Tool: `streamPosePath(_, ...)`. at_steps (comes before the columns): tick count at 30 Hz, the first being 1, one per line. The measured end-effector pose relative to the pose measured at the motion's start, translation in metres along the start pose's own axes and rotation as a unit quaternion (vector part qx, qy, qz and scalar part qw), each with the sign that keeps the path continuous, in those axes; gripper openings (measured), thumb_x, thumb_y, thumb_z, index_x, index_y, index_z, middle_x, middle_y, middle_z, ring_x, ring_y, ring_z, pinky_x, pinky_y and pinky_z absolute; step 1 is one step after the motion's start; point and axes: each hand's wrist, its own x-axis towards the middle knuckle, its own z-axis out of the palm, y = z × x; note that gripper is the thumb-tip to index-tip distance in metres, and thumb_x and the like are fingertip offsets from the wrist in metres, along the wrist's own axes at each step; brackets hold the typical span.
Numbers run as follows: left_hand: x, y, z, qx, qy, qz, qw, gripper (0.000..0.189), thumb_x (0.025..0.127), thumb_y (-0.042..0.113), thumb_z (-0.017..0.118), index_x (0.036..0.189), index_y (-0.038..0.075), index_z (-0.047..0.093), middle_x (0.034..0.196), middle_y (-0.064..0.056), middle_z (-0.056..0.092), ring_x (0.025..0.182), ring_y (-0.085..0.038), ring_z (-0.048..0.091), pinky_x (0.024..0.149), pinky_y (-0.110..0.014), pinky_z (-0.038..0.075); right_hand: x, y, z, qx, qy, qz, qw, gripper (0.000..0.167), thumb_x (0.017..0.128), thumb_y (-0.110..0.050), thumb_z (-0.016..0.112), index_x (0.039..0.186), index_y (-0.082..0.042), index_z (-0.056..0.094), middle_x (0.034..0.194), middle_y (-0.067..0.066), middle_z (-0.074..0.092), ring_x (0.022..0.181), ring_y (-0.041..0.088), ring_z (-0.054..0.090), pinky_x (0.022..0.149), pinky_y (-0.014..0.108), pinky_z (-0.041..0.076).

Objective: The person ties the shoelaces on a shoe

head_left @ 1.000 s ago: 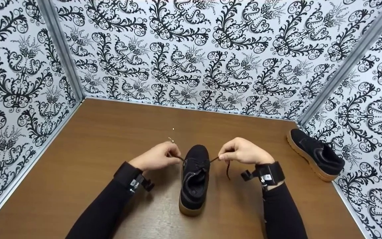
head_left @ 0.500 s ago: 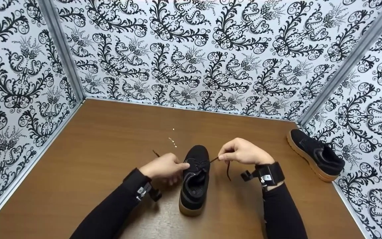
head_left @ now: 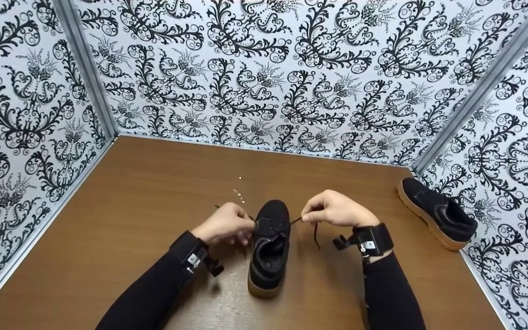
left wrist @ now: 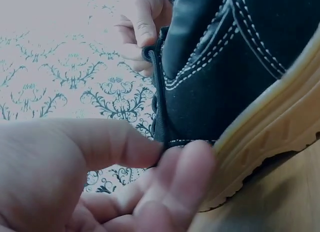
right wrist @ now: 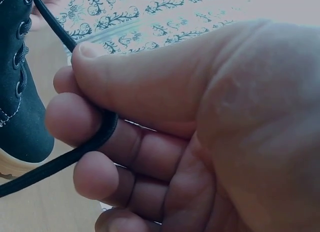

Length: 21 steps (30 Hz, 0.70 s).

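Observation:
A black shoe (head_left: 273, 211) with a tan sole stands in the middle of the table, its toe pointing away from me. My left hand (head_left: 225, 223) is at its left side, thumb and fingertips pinching a dark shoelace (left wrist: 159, 96) close to the upper; a lace end sticks out beyond the hand. On the other side, my right hand (head_left: 337, 210) holds the other end of the shoelace (right wrist: 45, 172) between thumb and fingers. That stretch runs taut to the shoe, and its tail passes between the fingers and hangs down. The left fingertips partly hide the lace there.
A second black shoe (head_left: 433, 211) lies at the right edge of the brown table (head_left: 163, 169), against the patterned wall (head_left: 511, 183). Patterned panels also enclose the back and left. Small light specks (head_left: 239, 195) show on the table beyond the left hand.
My left hand first gripped the lace out to the side, then moved in against the shoe, and now pinches the lace nearer the upper. The right hand stays put.

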Motion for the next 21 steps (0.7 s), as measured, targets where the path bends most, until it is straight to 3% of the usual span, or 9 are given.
streamPosePath(3, 0.003, 0.004, 0.005, 0.0, 0.063, 0.059, 0.9963, 0.011, 0.095, 0.007, 0.07, 0.089, 0.001, 0.077, 0.078, -0.009, 0.077, 0.064, -0.024, 0.074, 0.053, -0.024, 0.052, 0.0, 0.0, 0.001, 0.003, 0.0, 0.001, 1.0, 0.01, 0.103, -0.036, 0.081, 0.101, -0.029, 0.087, 0.089, -0.004, 0.079, 0.082, 0.022, 0.07, 0.072, 0.03, 0.053)
streamPosePath(5, 0.006, 0.005, 0.007, -0.023, 0.095, 0.094, 0.9908, 0.012, 0.095, 0.001, 0.067, 0.097, -0.002, 0.077, 0.085, -0.013, 0.079, 0.073, -0.032, 0.077, 0.062, -0.026, 0.057, 0.0, 0.001, 0.001, 0.005, -0.001, 0.002, 1.0, 0.01, 0.103, -0.036, 0.081, 0.102, -0.028, 0.087, 0.09, -0.002, 0.079, 0.082, 0.021, 0.07, 0.073, 0.03, 0.053)
streamPosePath(7, 0.008, 0.005, 0.008, -0.065, 0.11, 0.117, 0.9848, 0.017, 0.096, -0.004, 0.064, 0.107, -0.007, 0.077, 0.093, -0.016, 0.081, 0.083, -0.038, 0.079, 0.068, -0.029, 0.06, 0.0, 0.001, 0.002, 0.002, -0.001, 0.003, 1.0, 0.01, 0.104, -0.035, 0.08, 0.103, -0.028, 0.087, 0.09, -0.001, 0.079, 0.081, 0.018, 0.068, 0.072, 0.03, 0.052)
streamPosePath(9, 0.009, 0.005, 0.008, -0.112, 0.106, 0.121, 0.9807, 0.022, 0.099, -0.005, 0.063, 0.116, -0.011, 0.075, 0.096, -0.02, 0.08, 0.084, -0.037, 0.079, 0.066, -0.031, 0.062, 0.0, 0.001, 0.002, 0.001, -0.002, 0.004, 1.0, 0.009, 0.104, -0.034, 0.08, 0.103, -0.028, 0.087, 0.09, -0.002, 0.079, 0.08, 0.016, 0.067, 0.071, 0.03, 0.051)
streamPosePath(11, 0.009, 0.006, 0.008, -0.149, 0.089, 0.116, 0.978, 0.027, 0.102, -0.005, 0.06, 0.124, -0.013, 0.073, 0.097, -0.023, 0.078, 0.079, -0.034, 0.077, 0.059, -0.03, 0.06, 0.001, 0.002, 0.002, -0.001, -0.003, 0.006, 1.0, 0.012, 0.105, -0.034, 0.08, 0.104, -0.025, 0.087, 0.089, -0.003, 0.078, 0.079, 0.015, 0.067, 0.071, 0.03, 0.05)
streamPosePath(13, 0.01, 0.006, 0.009, -0.156, 0.076, 0.105, 0.9792, 0.03, 0.104, -0.003, 0.059, 0.13, -0.012, 0.071, 0.094, -0.019, 0.076, 0.073, -0.023, 0.074, 0.055, -0.026, 0.057, 0.001, 0.002, 0.002, -0.004, -0.003, 0.008, 1.0, 0.015, 0.105, -0.035, 0.08, 0.106, -0.022, 0.088, 0.089, -0.005, 0.078, 0.08, 0.014, 0.067, 0.071, 0.03, 0.051)
streamPosePath(17, 0.011, 0.0, 0.009, -0.132, 0.061, 0.067, 0.9871, 0.032, 0.106, 0.0, 0.058, 0.133, -0.014, 0.07, 0.087, -0.012, 0.071, 0.06, -0.012, 0.064, 0.049, -0.023, 0.052, 0.001, 0.002, 0.001, -0.007, -0.003, 0.008, 0.9999, 0.022, 0.105, -0.036, 0.079, 0.109, -0.016, 0.087, 0.09, -0.003, 0.079, 0.081, 0.015, 0.068, 0.072, 0.03, 0.051)
streamPosePath(21, 0.011, -0.006, 0.01, -0.086, 0.064, 0.03, 0.9938, 0.033, 0.104, -0.001, 0.06, 0.131, -0.017, 0.07, 0.084, -0.014, 0.074, 0.051, -0.011, 0.061, 0.044, -0.024, 0.051, 0.001, 0.003, 0.002, -0.008, -0.007, 0.007, 0.9999, 0.021, 0.105, -0.036, 0.079, 0.108, -0.017, 0.087, 0.089, -0.005, 0.078, 0.081, 0.015, 0.069, 0.072, 0.03, 0.052)
